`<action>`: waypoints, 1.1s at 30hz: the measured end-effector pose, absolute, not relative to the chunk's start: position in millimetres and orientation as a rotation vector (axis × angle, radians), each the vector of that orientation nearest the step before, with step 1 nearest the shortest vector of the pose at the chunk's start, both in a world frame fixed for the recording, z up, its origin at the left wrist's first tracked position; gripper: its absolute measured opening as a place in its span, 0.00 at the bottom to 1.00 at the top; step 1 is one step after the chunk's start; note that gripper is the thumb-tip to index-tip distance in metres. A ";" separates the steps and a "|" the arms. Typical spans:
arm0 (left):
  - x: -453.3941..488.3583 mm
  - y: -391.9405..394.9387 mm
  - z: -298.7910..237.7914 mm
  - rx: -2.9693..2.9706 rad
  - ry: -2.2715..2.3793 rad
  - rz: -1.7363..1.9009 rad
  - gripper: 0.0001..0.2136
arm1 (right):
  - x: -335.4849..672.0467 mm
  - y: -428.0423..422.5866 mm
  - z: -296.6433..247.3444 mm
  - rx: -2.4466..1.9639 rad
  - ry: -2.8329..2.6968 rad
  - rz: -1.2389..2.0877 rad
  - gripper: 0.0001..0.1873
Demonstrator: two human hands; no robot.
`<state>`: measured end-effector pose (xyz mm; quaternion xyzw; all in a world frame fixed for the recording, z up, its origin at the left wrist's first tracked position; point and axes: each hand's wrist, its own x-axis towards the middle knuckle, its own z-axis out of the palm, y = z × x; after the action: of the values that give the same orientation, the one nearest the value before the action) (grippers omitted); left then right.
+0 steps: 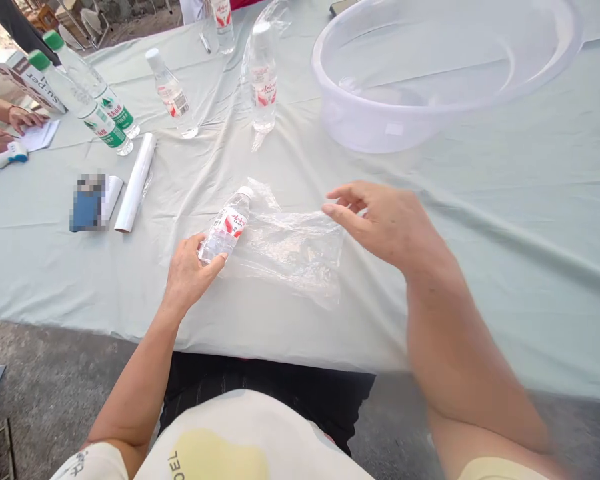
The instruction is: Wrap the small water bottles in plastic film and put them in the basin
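My left hand [190, 270] is wrapped around the lower part of a water bottle [227, 225] with a white cap and a red-and-white label. The bottle leans over the left end of a sheet of clear plastic wrap [295, 250], which lies crumpled on the tablecloth. Above the wrap's right edge hovers my right hand [373, 217], its fingers curved and thumb and forefinger slightly apart. I see nothing between those fingertips.
A large translucent basin [375, 127] stands at the back right. Behind the wrap is a film-draped bottle [264, 87]. Further left are another bottle [173, 97], green-capped bottles [105, 123], a plastic wrap roll [136, 183] and another person's hand [27, 120] on paper.
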<state>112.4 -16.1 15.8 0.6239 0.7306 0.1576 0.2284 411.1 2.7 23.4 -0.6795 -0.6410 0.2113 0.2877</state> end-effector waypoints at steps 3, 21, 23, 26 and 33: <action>110.3 -16.7 10.9 1.691 2.010 0.475 0.23 | 367.7 29.3 12.7 -1.754 -1.916 0.621 0.23; 130.1 -29.2 -34.6 2.227 2.067 0.578 0.25 | 383.0 121.2 -29.9 -1.796 -1.659 0.741 0.09; 131.9 -31.6 -38.4 2.277 2.028 0.587 0.25 | 385.1 122.7 -29.0 -1.804 -1.658 0.759 0.09; 134.4 -37.4 -43.0 2.312 1.942 0.632 0.26 | 386.2 118.5 -16.7 -1.828 -1.576 0.663 0.12; 133.5 -43.7 -46.5 2.272 1.783 0.798 0.29 | 363.2 37.0 4.9 -1.312 -2.014 0.556 0.11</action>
<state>133.5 -43.7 -46.5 0.7562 0.5936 0.2655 0.0725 363.2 37.0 4.9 -0.5020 -0.7703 0.2126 0.3308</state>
